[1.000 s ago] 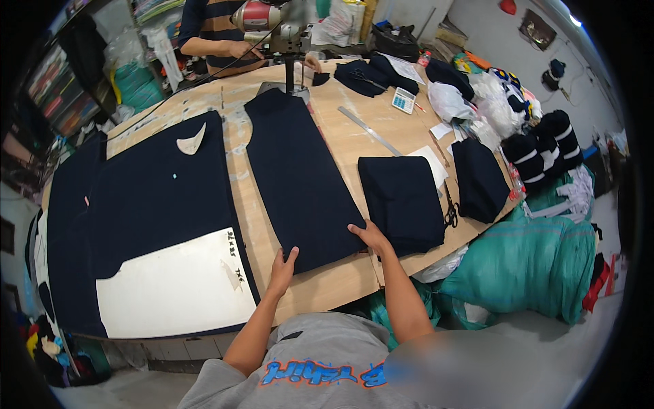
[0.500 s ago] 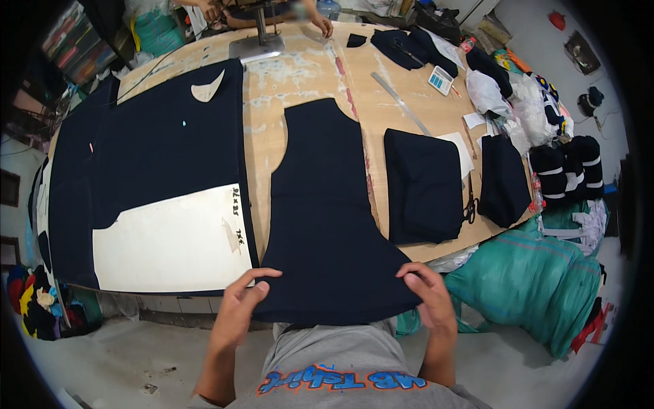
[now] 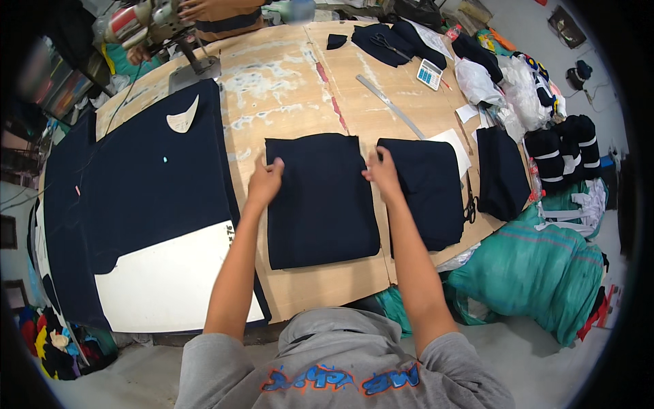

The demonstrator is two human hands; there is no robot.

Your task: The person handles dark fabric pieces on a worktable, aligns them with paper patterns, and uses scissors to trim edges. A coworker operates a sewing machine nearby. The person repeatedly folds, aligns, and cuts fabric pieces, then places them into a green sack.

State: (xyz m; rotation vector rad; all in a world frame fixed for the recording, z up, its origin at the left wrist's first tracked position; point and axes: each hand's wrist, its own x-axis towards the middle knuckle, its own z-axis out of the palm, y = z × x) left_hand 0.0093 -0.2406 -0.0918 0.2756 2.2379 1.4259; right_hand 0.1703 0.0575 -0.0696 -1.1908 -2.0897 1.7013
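Note:
A dark navy fabric panel (image 3: pixel 321 204) lies folded into a rough rectangle on the wooden table in front of me. My left hand (image 3: pixel 266 180) is at its upper left edge, thumb over the cloth and fingers apart. Beside the upper right edge is my right hand (image 3: pixel 383 174), fingers spread and slightly blurred, between this panel and a folded navy stack (image 3: pixel 429 194). Neither hand grips the cloth. To the left a broad layered navy fabric (image 3: pixel 143 177) carries a large white pattern sheet (image 3: pixel 170 286) and a small curved white piece (image 3: pixel 182 117).
A metal ruler (image 3: pixel 390 105), a calculator (image 3: pixel 429 73) and scissors (image 3: pixel 392 48) lie farther back. More scissors (image 3: pixel 470 204) rest between navy stacks. At the far left, another person's hand (image 3: pixel 138 54) is by a cutting machine (image 3: pixel 194 68). Green sacks (image 3: pixel 524 279) stand at right.
The long panel's near end has been folded away from me, making a shorter rectangle. Both hands moved forward and inward, off the near corners. The cutting machine moved left.

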